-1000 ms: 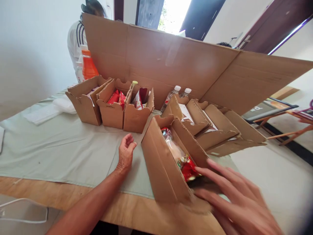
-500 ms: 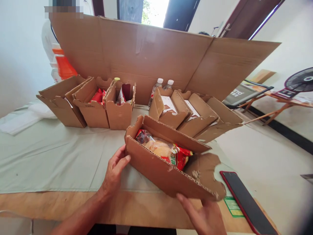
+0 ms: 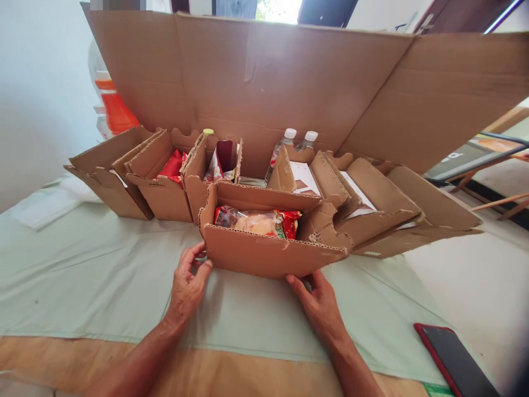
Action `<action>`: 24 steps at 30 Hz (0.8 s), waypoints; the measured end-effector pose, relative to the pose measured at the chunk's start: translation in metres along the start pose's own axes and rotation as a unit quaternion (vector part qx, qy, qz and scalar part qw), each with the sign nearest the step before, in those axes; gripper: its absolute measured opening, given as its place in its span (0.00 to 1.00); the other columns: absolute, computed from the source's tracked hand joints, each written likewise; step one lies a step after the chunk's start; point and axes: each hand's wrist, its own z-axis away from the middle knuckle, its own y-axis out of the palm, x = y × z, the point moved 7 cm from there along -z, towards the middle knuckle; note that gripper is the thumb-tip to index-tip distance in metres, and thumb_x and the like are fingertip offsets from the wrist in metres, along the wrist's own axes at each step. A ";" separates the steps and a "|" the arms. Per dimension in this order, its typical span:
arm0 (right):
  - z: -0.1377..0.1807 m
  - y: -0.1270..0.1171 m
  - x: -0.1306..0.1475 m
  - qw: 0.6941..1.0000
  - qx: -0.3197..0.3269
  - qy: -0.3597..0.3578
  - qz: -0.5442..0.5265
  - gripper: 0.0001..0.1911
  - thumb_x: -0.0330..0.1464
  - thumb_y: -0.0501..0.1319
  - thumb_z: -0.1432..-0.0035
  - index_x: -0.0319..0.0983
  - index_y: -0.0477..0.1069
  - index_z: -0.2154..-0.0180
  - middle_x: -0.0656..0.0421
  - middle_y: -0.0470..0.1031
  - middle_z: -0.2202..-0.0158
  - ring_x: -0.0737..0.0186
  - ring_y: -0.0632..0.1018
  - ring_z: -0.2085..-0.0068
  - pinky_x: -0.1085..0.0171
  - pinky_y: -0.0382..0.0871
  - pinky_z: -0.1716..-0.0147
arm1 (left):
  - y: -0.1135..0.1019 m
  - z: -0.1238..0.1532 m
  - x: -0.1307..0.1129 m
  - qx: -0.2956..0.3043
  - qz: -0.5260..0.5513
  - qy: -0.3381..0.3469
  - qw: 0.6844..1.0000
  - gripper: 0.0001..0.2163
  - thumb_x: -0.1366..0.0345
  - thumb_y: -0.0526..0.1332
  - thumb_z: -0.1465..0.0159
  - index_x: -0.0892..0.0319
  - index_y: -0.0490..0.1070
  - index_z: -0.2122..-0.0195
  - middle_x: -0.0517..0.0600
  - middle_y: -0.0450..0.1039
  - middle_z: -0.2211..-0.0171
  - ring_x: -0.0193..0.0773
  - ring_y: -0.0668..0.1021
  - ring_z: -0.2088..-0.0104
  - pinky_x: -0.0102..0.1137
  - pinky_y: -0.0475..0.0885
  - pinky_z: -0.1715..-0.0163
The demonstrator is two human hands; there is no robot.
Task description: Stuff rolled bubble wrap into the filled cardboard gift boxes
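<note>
Between my two hands is an open cardboard box (image 3: 264, 251), set lengthwise in front of a row of similar boxes. Inside it lies a clear and red snack packet (image 3: 258, 222) with round, pale pieces showing through. My left hand (image 3: 190, 281) grips the box's lower left corner, thumb on the front and fingers round the end. At the lower right, my right hand (image 3: 316, 295) holds the bottom edge, its fingertips partly hidden under the box. The box tilts slightly, its right end nearer to me.
Behind stand cardboard boxes with a red packet (image 3: 172, 166) and white cards (image 3: 305, 177). Two clear bottles (image 3: 278, 156) stand behind them, before a tall cardboard panel (image 3: 297, 82). A red-cased phone (image 3: 452, 358) lies at the front right on the green cloth (image 3: 248, 314).
The box has moved away from me towards the row and turned more parallel to it. Both hands have travelled with it, and the view has shifted.
</note>
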 end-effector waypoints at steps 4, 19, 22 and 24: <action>0.005 -0.003 -0.006 0.999 0.002 0.008 0.045 0.18 0.49 0.64 0.42 0.40 0.74 0.64 0.54 0.82 0.68 0.54 0.81 0.68 0.61 0.76 0.70 | -0.001 0.003 0.006 0.023 -0.016 -0.029 0.999 0.14 0.60 0.64 0.40 0.56 0.73 0.54 0.46 0.72 0.67 0.36 0.74 0.67 0.29 0.69 0.66; 0.011 -0.009 -0.015 0.977 0.021 -0.013 0.213 0.19 0.49 0.61 0.39 0.41 0.77 0.71 0.56 0.80 0.76 0.56 0.77 0.78 0.62 0.70 0.80 | 0.008 0.015 0.024 0.026 0.006 -0.096 0.995 0.12 0.58 0.66 0.41 0.57 0.71 0.60 0.50 0.76 0.66 0.40 0.78 0.64 0.32 0.72 0.62; 0.013 -0.011 -0.026 0.977 0.014 0.032 0.210 0.21 0.51 0.62 0.42 0.40 0.78 0.66 0.56 0.79 0.76 0.57 0.74 0.80 0.61 0.69 0.81 | 0.012 0.017 0.025 0.016 0.018 -0.100 0.995 0.16 0.61 0.64 0.40 0.57 0.69 0.51 0.50 0.75 0.64 0.40 0.77 0.62 0.31 0.71 0.61; 0.012 -0.014 -0.038 0.976 0.001 0.055 0.210 0.22 0.51 0.63 0.43 0.41 0.79 0.61 0.57 0.79 0.75 0.59 0.71 0.83 0.59 0.69 0.80 | 0.015 0.014 0.023 0.031 0.016 -0.097 0.995 0.19 0.64 0.63 0.40 0.57 0.68 0.47 0.51 0.74 0.62 0.39 0.77 0.61 0.31 0.70 0.63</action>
